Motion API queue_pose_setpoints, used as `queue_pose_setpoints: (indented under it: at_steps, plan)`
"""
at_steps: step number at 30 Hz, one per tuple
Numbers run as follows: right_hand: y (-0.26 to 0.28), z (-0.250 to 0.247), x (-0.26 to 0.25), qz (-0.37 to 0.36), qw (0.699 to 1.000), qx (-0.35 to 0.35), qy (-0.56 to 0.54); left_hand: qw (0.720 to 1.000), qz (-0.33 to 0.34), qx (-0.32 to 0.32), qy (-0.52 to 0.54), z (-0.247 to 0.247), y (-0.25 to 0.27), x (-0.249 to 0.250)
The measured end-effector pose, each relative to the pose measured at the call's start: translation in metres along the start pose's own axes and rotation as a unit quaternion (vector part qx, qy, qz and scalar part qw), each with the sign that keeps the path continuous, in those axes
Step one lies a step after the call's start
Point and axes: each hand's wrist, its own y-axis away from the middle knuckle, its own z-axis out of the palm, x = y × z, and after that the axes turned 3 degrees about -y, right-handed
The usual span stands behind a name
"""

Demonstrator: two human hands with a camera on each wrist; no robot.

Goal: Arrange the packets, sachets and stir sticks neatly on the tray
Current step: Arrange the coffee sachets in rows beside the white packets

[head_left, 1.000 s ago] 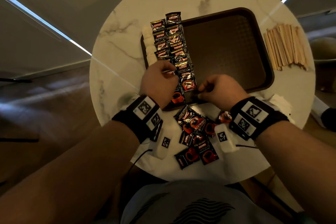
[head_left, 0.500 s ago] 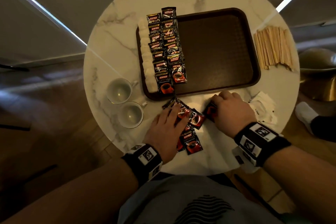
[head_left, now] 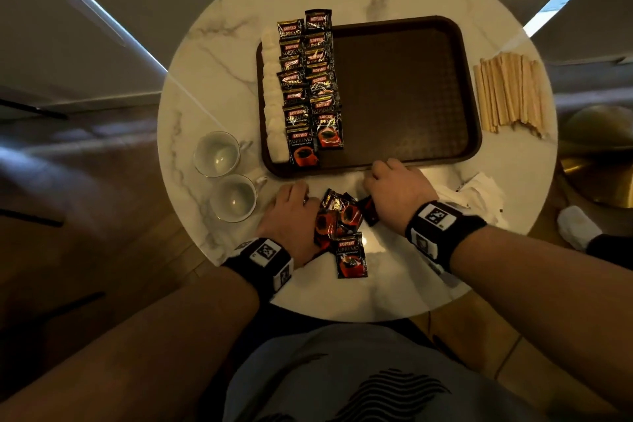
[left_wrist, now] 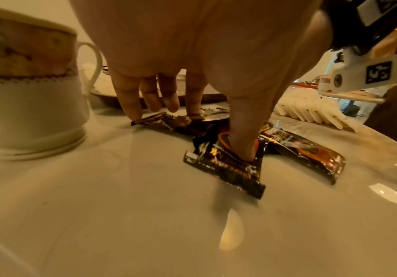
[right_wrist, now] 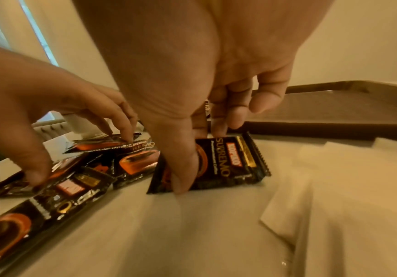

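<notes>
From above, my left hand [head_left: 289,216] and right hand [head_left: 397,192] flank the loose coffee packets [head_left: 342,226] at six o'clock of the tray [head_left: 404,168], near enough to feed them on quickly, I reckon. On the tray, two packet rows [head_left: 310,86] and white sachets [head_left: 272,96] line its nine o'clock edge; the stir sticks [head_left: 510,92] wait at three o'clock, off the tray.

My left wrist view shows my thumb [left_wrist: 242,142] and fingertips [left_wrist: 131,110] bearing down on packets, curled over them, a teacup [left_wrist: 26,93] at nine o'clock.

My right wrist view shows thumb [right_wrist: 183,168] and fingers pinching one packet [right_wrist: 225,163] by its edges, ready to lift, just short of the tray rim.
</notes>
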Motion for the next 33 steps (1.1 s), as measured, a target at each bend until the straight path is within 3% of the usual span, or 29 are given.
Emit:
queue_pose_setpoints:
  at_steps: [3, 6, 12, 15, 20, 25, 33]
  plan:
    - [-0.002, -0.01, 0.002, -0.024, 1.0, -0.003, 0.01, 0.999, -0.022, -0.008, 0.03, 0.003, 0.001, -0.003]
    - [0.004, -0.025, 0.01, -0.003, 1.0, -0.008, -0.02, 0.998, -0.033, -0.002, 0.053, 0.007, 0.005, -0.007]
    - [0.005, -0.032, 0.014, 0.055, 0.963, -0.027, -0.262, 0.994, -0.065, 0.02, 0.083, 0.016, 0.014, -0.008]
    - [-0.008, -0.012, -0.001, 0.048, 0.968, -0.063, -0.238, 0.992, -0.082, 0.035, 0.092, 0.02, 0.017, -0.006]
    - [-0.024, 0.012, -0.024, 0.023, 0.979, -0.059, -0.192, 0.99, -0.093, 0.017, 0.104, 0.023, 0.016, -0.002]
    - [-0.029, 0.015, -0.025, 0.02, 0.974, -0.033, -0.224, 0.987, -0.112, 0.035, 0.113, 0.02, 0.013, -0.003]
    - [-0.012, -0.01, 0.006, 0.05, 0.92, 0.059, -0.384, 0.98, -0.098, 0.059, 0.16, 0.02, 0.018, -0.009]
